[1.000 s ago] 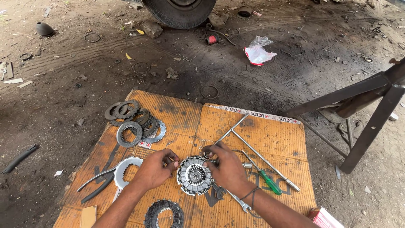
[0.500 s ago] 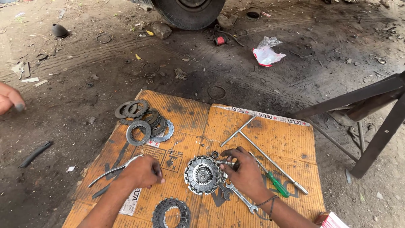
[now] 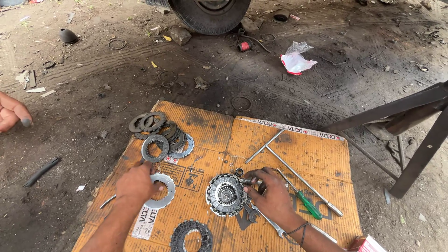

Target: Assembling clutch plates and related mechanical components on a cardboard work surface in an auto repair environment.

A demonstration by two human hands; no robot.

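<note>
My left hand (image 3: 137,183) rests on a shiny metal ring plate (image 3: 164,190) lying on the orange cardboard sheet (image 3: 298,149), fingers closing on its rim. My right hand (image 3: 270,191) touches the right side of a round toothed clutch hub (image 3: 225,194) at the cardboard's middle, with a small part pinched in its fingertips. A dark friction ring (image 3: 191,235) lies near the front edge.
A pile of clutch plates (image 3: 158,133) lies at the cardboard's back left. T-handle wrenches (image 3: 280,154), a green screwdriver (image 3: 305,203) and a spanner (image 3: 266,221) lie at the right. Another person's hand (image 3: 11,112) shows at the left edge. A tyre (image 3: 212,14) and a metal stand (image 3: 410,126) sit nearby.
My left hand left the hub, moved left and came down on the shiny ring plate. My right hand stayed at the hub. Another person's hand has come in at the left.
</note>
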